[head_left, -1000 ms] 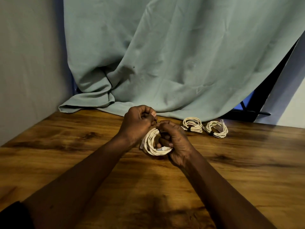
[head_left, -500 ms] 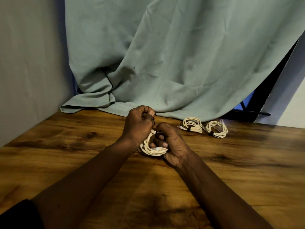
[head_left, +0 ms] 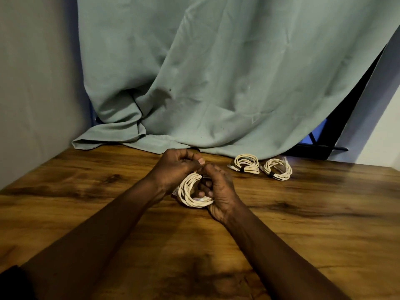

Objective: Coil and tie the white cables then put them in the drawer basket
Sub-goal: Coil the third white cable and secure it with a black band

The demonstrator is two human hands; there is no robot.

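Fingers [head_left: 206, 192] of the right hand [head_left: 218, 191] are hooked through the middle of a coiled white cable [head_left: 190, 194], closed on its right side. The left hand [head_left: 175, 169] has its fingers curled shut at the coil's top edge, thumb tip pinching toward the right hand's knuckles. Something small and dark sits at that pinch point, likely a tie, too small to confirm. The coil is held just above the wooden surface [head_left: 303, 224], roughly centre, a connector end showing at its lower rim.

Progress judgement: this cable looks fully coiled but not yet visibly bound; no dark band shows around it, so tying seems to be the step in hand.

Farther back and to the right, two finished coils lie on the surface close side by side: left tied coil [head_left: 246, 163] and right tied coil [head_left: 278, 169], each with a dark strap around its near edge. Those two count as coiled and tied.

Behind them a teal cloth [head_left: 216, 83] hangs down onto the back of the surface.

No drawer basket is in view, so none of the three cables is stowed. Left to do: finish tying the held one, then move all three into the basket. Cannot tell whether more loose cables wait out of frame.
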